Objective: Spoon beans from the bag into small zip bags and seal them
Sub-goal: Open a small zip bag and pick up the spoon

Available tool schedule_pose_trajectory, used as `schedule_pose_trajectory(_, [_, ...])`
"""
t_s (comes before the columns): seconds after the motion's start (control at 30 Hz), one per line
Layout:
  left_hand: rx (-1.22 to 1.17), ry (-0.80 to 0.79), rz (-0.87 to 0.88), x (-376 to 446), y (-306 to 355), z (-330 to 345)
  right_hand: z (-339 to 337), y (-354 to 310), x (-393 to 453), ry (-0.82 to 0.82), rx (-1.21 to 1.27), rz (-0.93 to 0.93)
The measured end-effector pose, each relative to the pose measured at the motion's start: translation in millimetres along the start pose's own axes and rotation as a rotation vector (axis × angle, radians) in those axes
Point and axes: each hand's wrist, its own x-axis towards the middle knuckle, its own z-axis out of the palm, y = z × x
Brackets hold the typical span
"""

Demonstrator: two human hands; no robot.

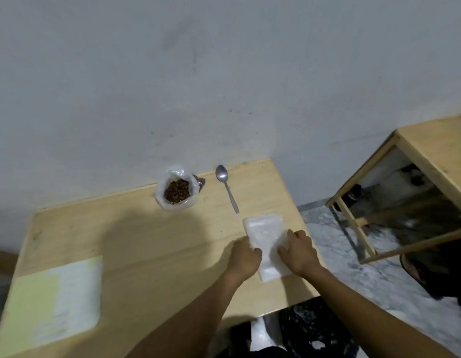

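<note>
A clear plastic bag of brown beans (177, 190) stands open at the far edge of the wooden table (136, 241), against the wall. To its right a metal spoon (226, 186) lies flat, bowl toward the wall. Nearer, at the table's right side, lies a whitish stack of small zip bags (266, 236). My left hand (246, 257) grips the stack's left edge with curled fingers. On the stack's right side my right hand (297, 250) pinches a bag with bent fingers.
A pale yellow and white sheet (58, 301) lies on the table's near left corner. A second wooden table frame (415, 182) stands to the right across a gap of marble floor. A grey wall runs behind the table.
</note>
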Motion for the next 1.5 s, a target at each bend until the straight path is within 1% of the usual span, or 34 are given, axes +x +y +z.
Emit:
schedule_pose_trajectory(0.1, [0.026, 0.014, 0.021, 8, -2, 11, 8, 5, -2, 0.0, 0.032, 0.018])
schedule_pose_trajectory(0.17, [0.014, -0.001, -0.023, 11, -3, 14, 11, 6, -3, 0.006, 0.069, 0.01])
schedule_pose_trajectory(0.27, [0.002, 0.048, -0.033, 4, 4, 12, 13, 7, -2, 0.118, 0.181, 0.011])
schedule_pose_trajectory(0.37, [-0.053, 0.224, 0.024, 1, 9, 4, 12, 2, 1, 0.278, 0.463, -0.015])
schedule_pose_trajectory(0.43, [-0.137, 0.346, 0.076, 1, 12, -7, 3, -5, 4, 0.321, 0.671, -0.054])
schedule_pose_trajectory(0.5, [-0.169, 0.414, 0.113, 2, 15, -23, -10, -15, 4, 0.265, 0.853, -0.108])
schedule_pose_trajectory(0.57, [-0.193, 0.453, 0.14, 2, 19, -42, -20, -26, 5, 0.183, 0.967, -0.175])
schedule_pose_trajectory(0.63, [-0.193, 0.461, 0.156, 2, 19, -59, -27, -36, 5, 0.145, 0.973, -0.239])
schedule_pose_trajectory(0.7, [-0.182, 0.444, 0.136, 3, 17, -71, -31, -44, 5, 0.126, 0.975, -0.279])
schedule_pose_trajectory(0.83, [-0.167, 0.414, 0.099, 0, 13, -79, -34, -51, 4, 0.11, 0.966, -0.285])
schedule_pose_trajectory(0.9, [-0.168, 0.482, 0.071, -2, 13, -79, -34, -56, 2, 0.104, 0.969, -0.271])
schedule_pose_trajectory(0.97, [-0.246, 0.549, 0.031, -4, 15, -80, -34, -63, 0, 0.089, 0.988, -0.281])
schedule_pose_trajectory(1.0, [-0.341, 0.534, -0.003, -5, 19, -82, -33, -66, -2, 0.083, 0.989, -0.308])
schedule_pose_trajectory(1.03, [-0.491, 0.471, -0.039, -7, 24, -85, -31, -70, -3, 0.081, 0.972, -0.349])
schedule_pose_trajectory(1.1, [-0.855, 0.274, -0.091, -11, 36, -92, -28, -75, -7, 0.081, 0.885, -0.472])
schedule_pose_trajectory(1.13, [-0.986, 0.193, -0.096, -13, 41, -98, -26, -77, -10, 0.075, 0.834, -0.538])
schedule_pose_trajectory(1.17, [-1.047, 0.148, -0.088, -15, 45, -102, -25, -79, -13, 0.059, 0.795, -0.588])
schedule_pose_trajectory(1.2, [-1.057, 0.133, -0.072, -17, 46, -107, -25, -82, -16, 0.033, 0.774, -0.614])
schedule_pose_trajectory(1.27, [-1.011, 0.125, -0.037, -21, 47, -112, -29, -87, -21, -0.015, 0.785, -0.602])
schedule_pose_trajectory(1.4, [-0.969, 0.085, 0.053, -29, 45, -115, -43, -102, -23, -0.092, 1.005, -0.508])
schedule_pose_trajectory(1.5, [-0.985, 0.049, 0.098, -30, 42, -114, -50, -107, -24, -0.115, 1.044, -0.502])
